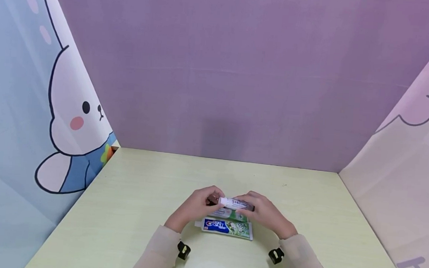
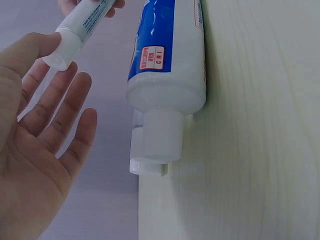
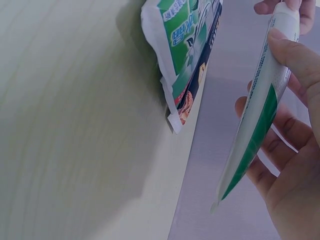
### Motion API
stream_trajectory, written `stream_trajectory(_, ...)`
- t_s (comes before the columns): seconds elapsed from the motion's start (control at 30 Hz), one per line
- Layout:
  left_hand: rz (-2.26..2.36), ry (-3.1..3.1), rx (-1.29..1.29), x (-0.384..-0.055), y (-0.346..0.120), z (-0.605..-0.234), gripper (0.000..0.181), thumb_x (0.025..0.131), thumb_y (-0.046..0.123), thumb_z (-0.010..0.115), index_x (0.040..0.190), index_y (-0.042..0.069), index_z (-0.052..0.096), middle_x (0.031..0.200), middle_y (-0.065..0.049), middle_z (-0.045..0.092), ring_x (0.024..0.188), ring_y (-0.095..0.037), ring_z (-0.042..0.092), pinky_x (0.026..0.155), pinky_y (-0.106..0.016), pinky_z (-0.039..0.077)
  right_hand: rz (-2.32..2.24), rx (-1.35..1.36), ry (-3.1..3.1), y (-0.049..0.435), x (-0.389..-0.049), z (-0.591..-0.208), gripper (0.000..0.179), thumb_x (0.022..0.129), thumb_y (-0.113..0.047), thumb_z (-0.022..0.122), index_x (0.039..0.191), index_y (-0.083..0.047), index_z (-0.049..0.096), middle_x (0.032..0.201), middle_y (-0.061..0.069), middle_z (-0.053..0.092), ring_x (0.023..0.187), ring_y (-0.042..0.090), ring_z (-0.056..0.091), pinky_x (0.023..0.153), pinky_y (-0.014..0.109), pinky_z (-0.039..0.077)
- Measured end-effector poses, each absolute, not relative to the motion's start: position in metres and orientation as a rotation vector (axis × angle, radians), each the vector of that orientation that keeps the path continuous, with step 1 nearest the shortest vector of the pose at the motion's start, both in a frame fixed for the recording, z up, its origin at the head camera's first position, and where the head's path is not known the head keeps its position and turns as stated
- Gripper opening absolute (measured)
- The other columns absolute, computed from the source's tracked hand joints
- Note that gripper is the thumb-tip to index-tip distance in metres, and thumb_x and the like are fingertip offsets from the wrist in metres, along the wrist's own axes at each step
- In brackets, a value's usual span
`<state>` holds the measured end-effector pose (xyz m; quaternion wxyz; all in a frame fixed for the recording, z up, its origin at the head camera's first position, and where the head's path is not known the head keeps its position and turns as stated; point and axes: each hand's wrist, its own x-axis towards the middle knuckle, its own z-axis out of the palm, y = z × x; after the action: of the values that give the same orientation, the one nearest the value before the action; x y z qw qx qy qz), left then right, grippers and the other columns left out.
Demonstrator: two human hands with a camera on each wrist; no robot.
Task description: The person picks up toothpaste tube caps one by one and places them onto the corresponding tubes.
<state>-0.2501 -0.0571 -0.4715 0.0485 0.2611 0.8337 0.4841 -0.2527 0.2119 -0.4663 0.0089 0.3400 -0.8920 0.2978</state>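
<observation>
Both hands hold one white toothpaste tube point(image 3: 260, 100) with a green stripe, above the table. My left hand point(image 1: 196, 205) pinches its white cap end between thumb and index finger, the other fingers spread, as the left wrist view shows. The tube's body is pinched by my right hand point(image 1: 265, 212), thumb on the near face. Nearer the wearer, a Crest toothpaste tube point(image 1: 226, 228) in blue, white and green lies flat, cap to the left. Behind it in the right wrist view shows a dark tube end point(image 3: 187, 107) with an orange picture. Hands partly hide the farther tubes.
The pale wooden table point(image 1: 151, 179) meets a purple cloth wall point(image 1: 232, 89) at the back. A blue curtain with a cartoon rabbit point(image 1: 76, 128) stands at left, a pale pink curtain point(image 1: 394, 175) at right. Black devices point(image 1: 184, 250) sit at both wrists.
</observation>
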Motion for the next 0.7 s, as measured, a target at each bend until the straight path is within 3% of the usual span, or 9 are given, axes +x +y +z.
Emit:
stream_trajectory(0.23,1.478,2.552,0.791,-0.2500,-0.0555,-0.4713,0.022,0.096,0.020,0.071,0.116,0.025,0.065,0.104,0.010,0.065,0.093,-0.009,0.063,0.081,-0.027,0.054,0.933,1.064,-2.785,0.2127,-0.2541,-0.4678,0.037,0.093,-0.031,0.073,0.128,-0.020,0.068,0.107,-0.010,0.062,0.083,0.005,0.055,0.070,0.024,0.052)
stream_trajectory(0.4,1.493,2.532,0.822,-0.2509,-0.0553,-0.4723,0.042,0.092,0.016,0.076,0.131,0.020,0.060,0.120,-0.002,0.064,0.104,-0.014,0.064,0.085,-0.028,0.055,0.932,1.084,-2.757,0.2140,-0.2555,-0.4695,0.036,0.094,-0.033,0.072,0.128,-0.020,0.068,0.106,-0.010,0.062,0.083,0.005,0.055,0.068,0.024,0.051)
stream_trajectory(0.53,1.465,2.550,0.806,-0.2520,-0.0553,-0.4740,0.056,0.090,0.029,0.078,0.139,0.021,0.053,0.125,-0.005,0.062,0.109,-0.016,0.063,0.088,-0.030,0.055,0.930,1.111,-2.723,0.2150,-0.2563,-0.4708,0.037,0.095,-0.034,0.071,0.128,-0.018,0.068,0.106,-0.009,0.062,0.083,0.005,0.055,0.068,0.025,0.051)
stream_trajectory(0.7,1.403,2.600,0.752,-0.2531,-0.0547,-0.4762,0.048,0.094,0.043,0.070,0.135,0.023,0.055,0.111,0.005,0.067,0.097,-0.010,0.064,0.084,-0.031,0.054,0.929,1.122,-2.714,0.2152,-0.2571,-0.4716,0.036,0.095,-0.032,0.071,0.127,-0.018,0.068,0.105,-0.009,0.062,0.082,0.004,0.055,0.068,0.024,0.052)
